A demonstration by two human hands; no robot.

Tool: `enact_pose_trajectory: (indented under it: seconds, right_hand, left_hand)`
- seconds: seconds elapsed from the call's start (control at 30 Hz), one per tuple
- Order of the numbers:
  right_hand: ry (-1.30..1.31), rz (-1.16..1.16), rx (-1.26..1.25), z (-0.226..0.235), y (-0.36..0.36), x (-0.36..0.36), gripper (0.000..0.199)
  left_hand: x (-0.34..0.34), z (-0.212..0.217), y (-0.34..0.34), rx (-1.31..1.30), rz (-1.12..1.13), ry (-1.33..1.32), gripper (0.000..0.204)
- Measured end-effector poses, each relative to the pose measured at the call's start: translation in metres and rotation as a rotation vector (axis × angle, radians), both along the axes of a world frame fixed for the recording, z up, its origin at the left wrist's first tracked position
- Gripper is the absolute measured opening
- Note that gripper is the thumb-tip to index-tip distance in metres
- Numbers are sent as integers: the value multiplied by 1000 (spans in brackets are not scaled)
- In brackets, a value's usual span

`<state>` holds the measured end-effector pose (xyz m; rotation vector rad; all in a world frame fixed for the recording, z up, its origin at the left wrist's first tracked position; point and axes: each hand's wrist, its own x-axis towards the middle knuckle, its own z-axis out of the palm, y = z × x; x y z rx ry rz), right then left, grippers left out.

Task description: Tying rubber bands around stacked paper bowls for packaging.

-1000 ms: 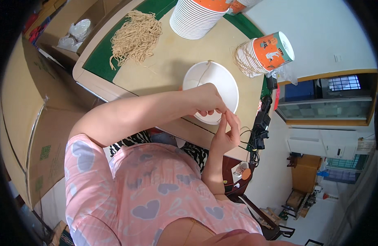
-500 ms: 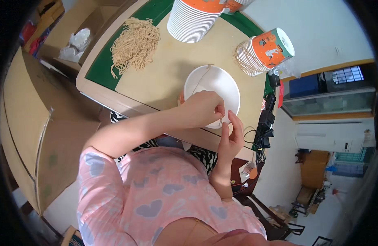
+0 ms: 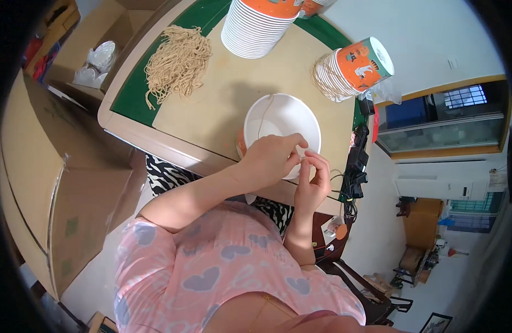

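A paper cup (image 3: 295, 116), white inside with orange on its outer wall, stands open-topped at the near side of the table. Over its far rim hangs a thin beige string (image 3: 262, 121) that runs down inside toward my hands. My left hand (image 3: 269, 159) reaches across the cup's near part, thumb and fingers pinched on the string. Close against it, at the near right rim, my right hand (image 3: 312, 186) has its thumb and fingertips pinched too. The string between the fingertips is very thin and mostly hidden by them.
A heap of beige strings (image 3: 178, 64) lies far left. Stacked paper cups (image 3: 253, 30) stand at the back; another stack (image 3: 345, 75), wound with strings, leans right. Black adapters and cables (image 3: 356, 161) line the right edge. Cardboard boxes (image 3: 84, 211) stand on the left.
My left hand's index finger has lifted and straightened, and my two hands' fingertips have come closer together. The string over the far rim now hangs further left. The view has shifted slightly.
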<state>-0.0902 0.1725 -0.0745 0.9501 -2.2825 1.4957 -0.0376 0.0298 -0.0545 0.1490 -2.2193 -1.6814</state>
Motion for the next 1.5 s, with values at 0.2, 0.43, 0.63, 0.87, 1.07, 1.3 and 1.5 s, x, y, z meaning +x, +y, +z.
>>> enact_pose_trajectory:
  seconds: [0.2, 0.43, 0.63, 0.87, 1.07, 1.3, 1.5]
  right_hand:
    - [-44, -18, -36, -1, -3, 2, 8]
    - [66, 5, 90, 5, -4, -1, 7]
    - [0, -7, 35, 2, -4, -1, 7]
    - [33, 10, 71, 1, -2, -2, 7]
    - [-33, 4, -1, -2, -2, -3, 9]
    - [-112, -10, -99, -2, -5, -2, 10]
    - [-161, -11, -119, -4, -2, -2, 8]
  left_hand:
    - [1, 0, 3, -196, 24, -2, 16]
    - [5, -2, 4, -354, 72, 128, 16]
    - [5, -1, 5, -242, 62, 55, 33]
    - [7, 2, 5, -153, 42, 98, 40]
    - [9, 10, 1, -84, 45, 65, 22]
    - [4, -6, 10, -294, 156, 149, 9]
    - [3, -5, 9, -313, 142, 156, 9]
